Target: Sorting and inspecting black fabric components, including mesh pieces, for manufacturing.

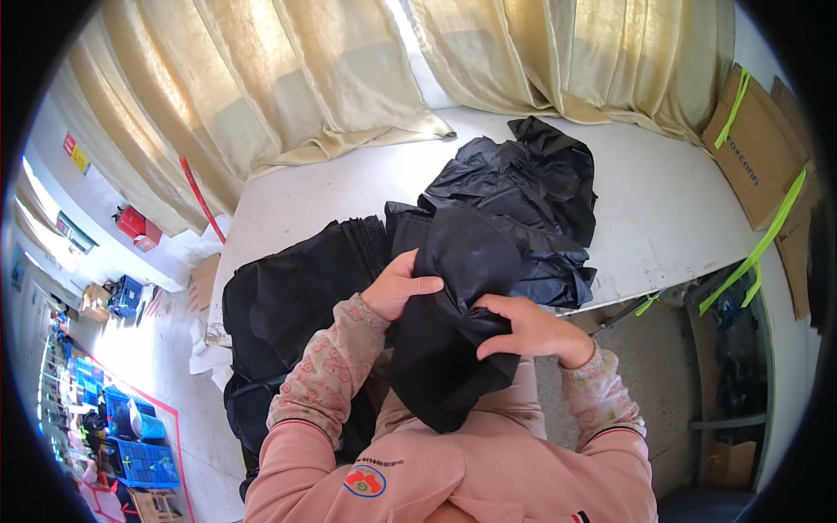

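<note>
I hold a black piece of fabric (453, 296) in front of my chest, its lower end hanging down over my lap. My left hand (399, 286) grips its left edge with the thumb on top. My right hand (527, 329) pinches a fold on its right side. Just beyond it, a crumpled heap of black plastic bags or fabric (523, 187) lies on the white table (663, 200). A neat stack of flat black pieces (305, 270) sits at the table's left edge, beside my left hand.
Beige curtains (331, 78) hang behind the table and drape onto it. Cardboard sheets with green straps (758, 157) lean at the right. A red-handled stick (199, 196) stands at the left. Blue crates (144, 453) sit on the floor lower left.
</note>
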Demonstrator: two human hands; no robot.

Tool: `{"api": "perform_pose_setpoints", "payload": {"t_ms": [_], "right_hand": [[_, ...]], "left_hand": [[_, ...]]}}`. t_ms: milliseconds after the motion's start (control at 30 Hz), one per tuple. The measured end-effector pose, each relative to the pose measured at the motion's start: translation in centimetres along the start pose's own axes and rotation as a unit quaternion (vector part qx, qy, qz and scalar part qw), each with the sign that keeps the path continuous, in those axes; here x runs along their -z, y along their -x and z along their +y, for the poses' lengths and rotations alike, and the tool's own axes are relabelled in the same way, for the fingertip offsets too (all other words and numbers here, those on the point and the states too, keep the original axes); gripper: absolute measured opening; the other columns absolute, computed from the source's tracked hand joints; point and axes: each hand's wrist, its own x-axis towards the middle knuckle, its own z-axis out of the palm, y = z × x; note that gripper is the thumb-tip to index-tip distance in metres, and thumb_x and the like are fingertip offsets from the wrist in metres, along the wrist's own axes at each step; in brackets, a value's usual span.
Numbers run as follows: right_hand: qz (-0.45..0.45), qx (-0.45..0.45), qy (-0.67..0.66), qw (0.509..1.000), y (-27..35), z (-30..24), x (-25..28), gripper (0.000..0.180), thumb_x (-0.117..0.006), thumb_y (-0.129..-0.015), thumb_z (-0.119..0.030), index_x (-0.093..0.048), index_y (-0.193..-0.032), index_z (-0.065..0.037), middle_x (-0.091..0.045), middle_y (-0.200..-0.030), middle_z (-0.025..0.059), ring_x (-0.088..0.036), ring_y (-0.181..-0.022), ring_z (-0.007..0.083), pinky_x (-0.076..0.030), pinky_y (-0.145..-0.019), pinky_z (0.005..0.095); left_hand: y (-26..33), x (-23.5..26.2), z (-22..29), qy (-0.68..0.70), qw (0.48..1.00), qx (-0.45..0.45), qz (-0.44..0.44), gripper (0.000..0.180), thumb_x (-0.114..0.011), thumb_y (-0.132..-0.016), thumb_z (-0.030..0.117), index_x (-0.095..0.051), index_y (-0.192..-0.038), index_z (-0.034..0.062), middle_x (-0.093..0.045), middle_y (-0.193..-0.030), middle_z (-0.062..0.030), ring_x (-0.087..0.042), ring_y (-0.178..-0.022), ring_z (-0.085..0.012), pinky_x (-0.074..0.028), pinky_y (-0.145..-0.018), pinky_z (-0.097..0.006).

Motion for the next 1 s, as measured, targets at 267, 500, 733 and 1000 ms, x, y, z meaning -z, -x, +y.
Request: {"api": "perform_pose_setpoints", "payload": {"t_ms": [267, 500, 733, 1000], "right_hand": [[0.264, 0.123, 0.027, 0.956, 1.3, 0.7, 3.7, 0.031, -0.067, -0.07, 0.009, -0.061, -0.099, 0.0, -0.058, -0.086, 0.009, -0.058, -0.082, 0.0215, -0.046, -0.073, 0.0296], [0.093, 0.15, 0.054, 0.983, -0.6, 0.1, 0.0, 0.03, -0.064, -0.07, 0.01, -0.061, -0.098, -0.001, -0.059, -0.084, 0.0104, -0.059, -0.078, 0.0275, -0.047, -0.069, 0.034], [0.438, 0.123, 0.203, 0.867, 2.3, -0.1, 6.3, 0.031, -0.056, -0.07, 0.013, -0.065, -0.095, -0.003, -0.063, -0.084, 0.0097, -0.063, -0.081, 0.025, -0.05, -0.074, 0.0312], [0.147, 0.074, 0.36, 0.919, -1.3, 8.0, 4.6, 0.029, -0.075, -0.074, -0.022, -0.063, -0.096, -0.008, -0.064, -0.088, 0.0112, -0.063, -0.081, 0.0285, -0.049, -0.068, 0.0367]], "left_hand": [[2.0, -1.0, 2.0, -0.142, 0.989, 0.032, -0.019, 0.053, -0.074, -0.077, 0.001, -0.054, -0.127, 0.0021, -0.06, -0.122, -0.0047, -0.054, -0.111, -0.0144, -0.042, -0.098, -0.031], [0.2, -1.4, -4.0, -0.195, 0.971, -0.134, 0.014, 0.036, -0.061, -0.089, 0.008, -0.055, -0.123, 0.0018, -0.059, -0.121, -0.0068, -0.054, -0.109, -0.0157, -0.042, -0.097, -0.03], [2.6, -1.7, -0.6, 0.116, 0.975, 0.189, 0.03, 0.054, -0.062, -0.088, 0.029, -0.049, -0.129, -0.0051, -0.055, -0.13, -0.0134, -0.055, -0.117, -0.0238, -0.043, -0.101, -0.036], [3.9, -1.6, -1.1, 0.195, 0.958, 0.011, -0.211, 0.084, -0.085, -0.063, 0.011, -0.044, -0.135, -0.004, -0.056, -0.128, -0.0164, -0.054, -0.119, -0.0298, -0.04, -0.105, -0.041]]}}
